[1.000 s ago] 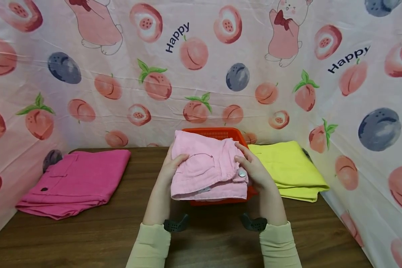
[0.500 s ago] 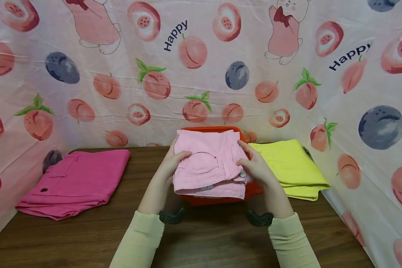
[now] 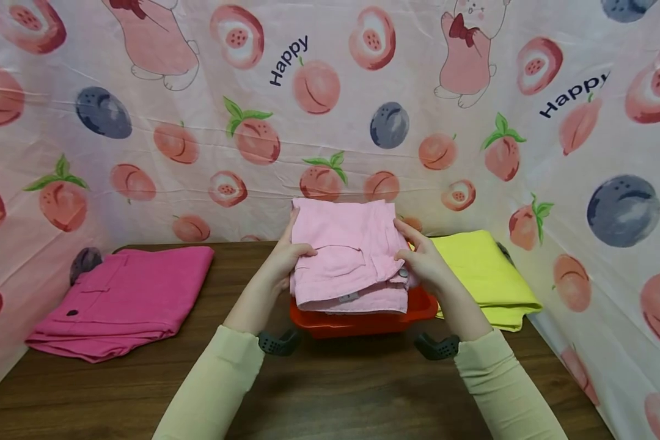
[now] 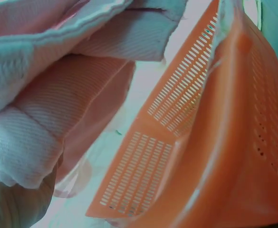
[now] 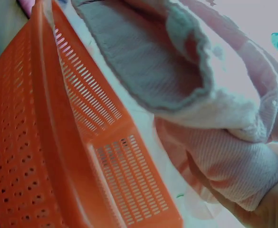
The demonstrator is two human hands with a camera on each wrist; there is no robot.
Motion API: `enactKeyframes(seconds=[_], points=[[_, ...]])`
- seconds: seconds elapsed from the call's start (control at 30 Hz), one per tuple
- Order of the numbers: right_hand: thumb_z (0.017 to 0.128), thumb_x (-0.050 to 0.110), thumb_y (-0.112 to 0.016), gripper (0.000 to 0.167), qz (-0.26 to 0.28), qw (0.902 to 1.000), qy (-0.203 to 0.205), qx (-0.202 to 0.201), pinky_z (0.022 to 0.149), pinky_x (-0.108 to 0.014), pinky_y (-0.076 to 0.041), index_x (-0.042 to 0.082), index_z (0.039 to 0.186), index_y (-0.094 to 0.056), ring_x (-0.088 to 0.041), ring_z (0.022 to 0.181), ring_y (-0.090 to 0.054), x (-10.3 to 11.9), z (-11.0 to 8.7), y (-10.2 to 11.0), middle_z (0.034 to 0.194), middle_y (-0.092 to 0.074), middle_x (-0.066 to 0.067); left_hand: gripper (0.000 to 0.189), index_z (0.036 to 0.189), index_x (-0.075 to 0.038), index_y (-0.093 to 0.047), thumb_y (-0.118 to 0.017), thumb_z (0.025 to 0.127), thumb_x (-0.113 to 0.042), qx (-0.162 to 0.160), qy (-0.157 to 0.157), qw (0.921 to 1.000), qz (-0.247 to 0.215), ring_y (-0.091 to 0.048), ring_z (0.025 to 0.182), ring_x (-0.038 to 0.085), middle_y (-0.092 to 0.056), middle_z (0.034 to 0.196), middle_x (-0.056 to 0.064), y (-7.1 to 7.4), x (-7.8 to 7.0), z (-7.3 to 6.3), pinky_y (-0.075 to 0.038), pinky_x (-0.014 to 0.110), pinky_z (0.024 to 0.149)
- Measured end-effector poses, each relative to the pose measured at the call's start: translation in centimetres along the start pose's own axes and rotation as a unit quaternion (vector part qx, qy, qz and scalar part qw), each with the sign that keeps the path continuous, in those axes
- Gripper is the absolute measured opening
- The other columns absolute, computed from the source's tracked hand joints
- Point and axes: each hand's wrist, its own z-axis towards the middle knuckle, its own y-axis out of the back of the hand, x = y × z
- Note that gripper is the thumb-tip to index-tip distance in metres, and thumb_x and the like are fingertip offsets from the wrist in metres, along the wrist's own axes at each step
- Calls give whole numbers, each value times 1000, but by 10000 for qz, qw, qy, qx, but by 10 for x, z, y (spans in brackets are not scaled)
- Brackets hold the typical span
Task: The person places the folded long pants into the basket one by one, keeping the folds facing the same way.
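Observation:
Light pink folded trousers (image 3: 341, 244), with a silver button and a small white label at the waistband, hang above an orange-red basket (image 3: 341, 324). My left hand (image 3: 283, 260) grips their left side, thumb on top. On the opposite side my right hand (image 3: 423, 263) holds them the same way, thumb near the button. Both wrist views show the pink trousers (image 4: 39, 109) apart from the slotted basket (image 5: 43, 142), over its rim. Most of the basket's inside is hidden in the head view by the trousers.
Folded dark pink trousers (image 3: 137, 293) lie on the brown wooden table (image 3: 330, 391) at the left. A folded yellow garment (image 3: 478, 275) lies right of the basket. A fruit-printed cloth (image 3: 198, 122) hangs behind and along both sides.
Both hands have moved forward and slightly up with the pink trousers. More of the basket's front now shows below them, and less of its back rim.

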Motion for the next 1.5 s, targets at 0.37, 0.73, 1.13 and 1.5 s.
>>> enactKeyframes(seconds=[0.37,0.73,1.13,1.5], points=[[83,-16,-51,70,-109,9989,-10,-454,67,-16,-46,-2,148,-29,-29,127,-32,-13,8,3,152,-27,-18,105,153,-39,-16,-53,74,18,-322,-25,9985,431,-15,133,24,2,158,1,-1,13,14,-23,43,108],[83,-17,-50,71,-546,9957,-357,-662,66,-14,-43,0,148,-29,-25,135,-25,-32,12,6,153,-27,-14,104,153,-38,-16,-53,75,20,-348,166,9926,1155,-11,138,26,1,159,5,-3,23,23,-22,45,109],[79,-17,-48,71,-1153,9894,-323,-822,70,-12,-41,-1,147,-34,-24,138,-25,-41,15,5,151,-31,-17,106,155,-30,-15,-56,72,22,-508,83,9674,2480,-29,124,30,-13,158,5,-11,30,30,-35,23,49],[76,-18,-45,75,-2023,9753,-373,-804,54,-20,-37,8,146,-40,-25,132,-30,-49,15,-2,150,-34,-13,103,155,-24,-14,-57,71,15,-758,145,9175,3901,-43,107,33,-23,156,6,-17,36,28,-34,25,43]])
